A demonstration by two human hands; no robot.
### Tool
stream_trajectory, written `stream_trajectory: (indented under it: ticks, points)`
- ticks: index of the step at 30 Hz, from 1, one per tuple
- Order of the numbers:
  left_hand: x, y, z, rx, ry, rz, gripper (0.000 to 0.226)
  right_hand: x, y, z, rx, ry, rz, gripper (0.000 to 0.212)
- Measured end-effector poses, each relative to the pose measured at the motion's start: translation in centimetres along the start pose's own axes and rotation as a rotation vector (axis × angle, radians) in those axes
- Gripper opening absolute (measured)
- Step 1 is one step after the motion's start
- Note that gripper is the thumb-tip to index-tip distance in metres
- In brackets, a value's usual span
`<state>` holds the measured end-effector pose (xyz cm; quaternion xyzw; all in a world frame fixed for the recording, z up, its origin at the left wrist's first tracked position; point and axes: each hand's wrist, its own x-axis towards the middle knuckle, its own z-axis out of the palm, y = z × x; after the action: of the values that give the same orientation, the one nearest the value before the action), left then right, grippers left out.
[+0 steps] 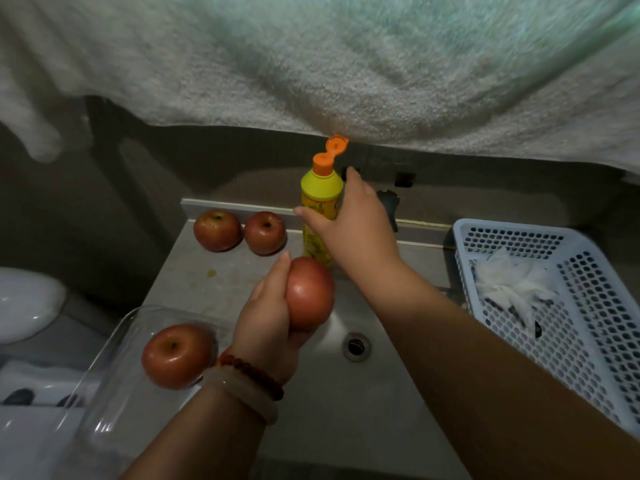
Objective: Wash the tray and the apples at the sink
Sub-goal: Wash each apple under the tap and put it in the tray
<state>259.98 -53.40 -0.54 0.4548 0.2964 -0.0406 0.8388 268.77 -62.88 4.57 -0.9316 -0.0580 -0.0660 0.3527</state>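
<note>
Four apples are in view. One apple [309, 293] sits in the left hand [268, 315], whose grip is curled round it from the left side, holding it above the sink basin [346, 393] near the drain [356, 346]. A second apple [177, 355] lies in the one clear tray [104, 368], which rests at the sink's left edge, partly over the rim. The other two apples [217, 230] [265, 232] stand side by side, just touching, on the table [194, 282] at the back left, against the low ledge.

The right hand [353, 220] reaches forward past the held apple to the single yellow bottle [320, 209], fingers loosely spread against its side; whether the grip actually closes on it cannot be told. The bottle stands upright with its orange flip cap [334, 150] open.

One white perforated basket [568, 306] sits to the right of the sink, holding crumpled white material. Two bracelets [249, 386] circle the left wrist. A pale towel [311, 64] hangs across the top.
</note>
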Motion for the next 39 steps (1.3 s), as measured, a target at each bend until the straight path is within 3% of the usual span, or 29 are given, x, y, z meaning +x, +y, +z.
stream_trajectory:
  ticks: [2, 6, 10, 17, 20, 22, 25, 29, 32, 35, 39]
  points:
    - [-0.3, 0.3, -0.3, -0.019, 0.015, 0.009, 0.03, 1.3, -0.5, 0.8, 0.007, 0.0, 0.057, 0.091]
    - [-0.9, 0.7, -0.9, -0.028, 0.046, 0.038, 0.026, 2.4, -0.6, 2.3, 0.117, 0.047, 0.128, 0.06]
    - [-1.3, 1.1, -1.4, -0.023, 0.031, 0.085, 0.021, 0.8, -0.3, 2.6, 0.195, 0.169, 0.084, 0.047]
    - [-1.8, 1.7, -1.5, 0.06, 0.024, 0.141, 0.021, -4.4, -1.7, -2.4, 0.629, 0.489, -0.04, 0.059]
    - [-1.9, 2.0, -1.4, 0.075, 0.007, 0.13, 0.018, -5.8, -2.2, -4.7, 0.725, 0.579, -0.102, 0.05]
    - [-2.2, 2.1, -1.4, 0.08, -0.006, 0.127, 0.016, -6.9, -1.7, -5.6, 0.668, 0.574, -0.147, 0.042]
    - [-2.7, 2.3, -1.4, 0.124, -0.024, 0.125, 0.016, -8.4, -0.2, -6.1, 0.5, 0.418, -0.168, 0.038]
    - [-3.3, 2.5, -1.4, 0.229, -0.052, 0.176, 0.023, -9.7, 1.5, -5.2, 0.093, 0.231, -0.327, 0.065]
    - [-3.0, 2.3, -1.5, 0.215, -0.162, 0.212, 0.058, -9.8, 2.2, -4.7, -0.118, 0.168, -0.442, 0.073]
    - [-3.0, 1.8, -1.8, 0.117, -0.116, 0.06, 0.064, -9.3, 2.7, -5.2, -0.291, 0.149, -0.514, 0.074]
    - [-2.9, 2.5, -2.1, 0.305, -0.075, 0.276, 0.053, -8.9, 2.5, -5.7, -0.512, 0.187, -0.553, 0.073]
